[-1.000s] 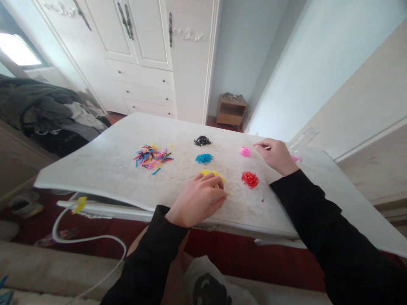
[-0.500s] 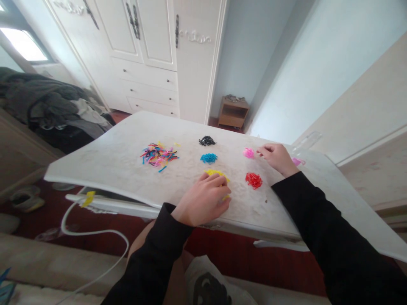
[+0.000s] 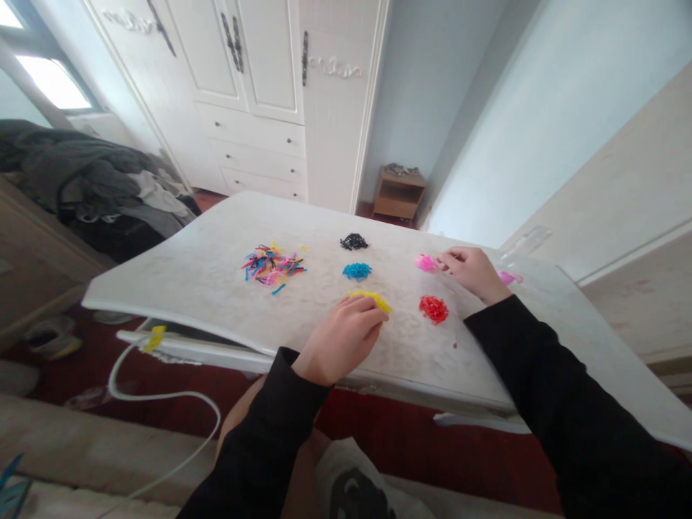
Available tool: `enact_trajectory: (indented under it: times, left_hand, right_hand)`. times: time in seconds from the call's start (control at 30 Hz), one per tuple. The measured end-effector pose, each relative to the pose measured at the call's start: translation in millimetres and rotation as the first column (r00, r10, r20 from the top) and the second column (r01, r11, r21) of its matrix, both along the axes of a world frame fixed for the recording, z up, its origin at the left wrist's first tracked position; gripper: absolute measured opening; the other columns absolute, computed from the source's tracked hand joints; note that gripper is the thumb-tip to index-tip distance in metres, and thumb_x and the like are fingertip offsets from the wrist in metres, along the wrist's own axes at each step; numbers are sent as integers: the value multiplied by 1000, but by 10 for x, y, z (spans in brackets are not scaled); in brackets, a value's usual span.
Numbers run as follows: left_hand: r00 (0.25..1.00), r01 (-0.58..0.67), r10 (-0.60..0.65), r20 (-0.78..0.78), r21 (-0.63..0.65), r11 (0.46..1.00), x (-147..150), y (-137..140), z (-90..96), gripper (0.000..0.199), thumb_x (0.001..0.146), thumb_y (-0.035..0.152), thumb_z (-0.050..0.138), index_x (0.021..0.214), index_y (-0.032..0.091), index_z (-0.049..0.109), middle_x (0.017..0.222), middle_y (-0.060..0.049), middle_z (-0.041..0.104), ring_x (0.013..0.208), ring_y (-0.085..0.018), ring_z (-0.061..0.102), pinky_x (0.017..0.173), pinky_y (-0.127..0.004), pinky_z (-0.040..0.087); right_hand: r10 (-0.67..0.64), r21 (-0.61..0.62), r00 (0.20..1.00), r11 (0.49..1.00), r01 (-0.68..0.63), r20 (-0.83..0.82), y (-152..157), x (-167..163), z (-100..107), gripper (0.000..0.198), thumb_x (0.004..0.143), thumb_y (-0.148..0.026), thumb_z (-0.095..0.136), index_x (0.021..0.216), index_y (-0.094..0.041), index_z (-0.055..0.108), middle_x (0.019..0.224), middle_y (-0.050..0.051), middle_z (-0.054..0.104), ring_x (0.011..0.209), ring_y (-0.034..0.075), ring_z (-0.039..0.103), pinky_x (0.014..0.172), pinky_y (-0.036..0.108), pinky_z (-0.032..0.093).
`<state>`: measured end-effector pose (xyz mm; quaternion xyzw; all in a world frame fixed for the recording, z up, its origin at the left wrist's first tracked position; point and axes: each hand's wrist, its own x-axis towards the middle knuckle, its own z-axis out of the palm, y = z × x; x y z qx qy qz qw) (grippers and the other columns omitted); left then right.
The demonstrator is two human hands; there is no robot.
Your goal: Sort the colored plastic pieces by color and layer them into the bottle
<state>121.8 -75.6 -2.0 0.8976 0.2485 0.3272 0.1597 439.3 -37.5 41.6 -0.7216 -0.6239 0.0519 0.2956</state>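
Observation:
My left hand [image 3: 346, 339] is bent over a pile of small yellow rubber bands [image 3: 373, 297], its fingers curled together and their tips at the pile's near side. What lies between those fingertips is hidden. At the right, my right hand [image 3: 476, 272] pinches at the edge of a pink rubber band pile [image 3: 425, 262], with a bit of pink at its fingertips. Between the two hands lies a red pile [image 3: 433, 310]. Blue [image 3: 357, 271] and black [image 3: 354, 241] piles sit beyond the yellow one. A mixed-colour heap [image 3: 273, 267] spreads on the left.
All the piles lie on a white table [image 3: 178, 267]. A clear plastic container [image 3: 527, 241] and a pink item [image 3: 509, 277] are past my right wrist. A white cable [image 3: 162, 395] hangs at the near left. Behind stand a white wardrobe [image 3: 259, 151] and a small wooden cabinet [image 3: 398, 194].
My left hand has shifted slightly left and drawn its fingers together, uncovering more of the yellow pile. The right fingertips now meet the pink pile's edge. The view has tilted a little.

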Motion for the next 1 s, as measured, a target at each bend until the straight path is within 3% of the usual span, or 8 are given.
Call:
enact_trajectory:
  times: [0.43,0.57,0.67,0.8,0.87,1.0]
  left_hand:
    - [998,-54,56,15,-89,995,10,-40,36,22,88,5,60,92,20,74,97,-6,72,94,-19,69,88,-29,55]
    - [967,-185,205,151,-136,973,-158,53,112,15,88,9,61,88,19,72,88,-3,71,76,-14,66,74,-26,54]
    - [879,-414,431,202,-124,902,-506,237,168,14,85,8,62,86,19,71,81,-2,69,71,-14,63,72,-27,52]
    - [661,-730,733,160,-88,678,-996,451,141,12,84,18,67,93,17,74,94,-7,71,84,-21,66,74,-32,53]
    - [629,-764,770,112,-99,638,-1124,494,87,16,84,24,69,97,17,75,97,-8,71,89,-24,66,76,-34,53]
    - [634,-767,772,38,-91,635,-1149,508,-11,19,86,28,66,96,17,77,91,-8,68,86,-24,65,82,-36,53]
  right_hand:
    - [54,44,998,998,-54,-14,-78,-85,78,30,81,-44,58,74,-19,73,74,8,76,71,25,70,70,36,48]
    - [51,47,999,998,-50,-7,-87,-110,84,31,81,-44,57,75,-19,74,73,8,76,71,26,69,69,36,48]
    - [59,51,998,997,-59,7,-101,-130,96,31,81,-45,57,73,-20,72,72,8,75,70,25,67,69,36,47]
    - [61,54,998,997,-61,5,-112,-145,106,30,80,-46,57,74,-20,72,74,8,75,71,25,67,70,36,46]
    - [46,42,999,998,-46,5,-116,-153,113,31,79,-47,57,73,-20,72,74,8,75,71,25,66,69,36,45]
    - [38,5,999,999,-38,8,-126,-180,140,32,78,-47,56,73,-19,71,75,10,75,72,25,66,69,36,45]
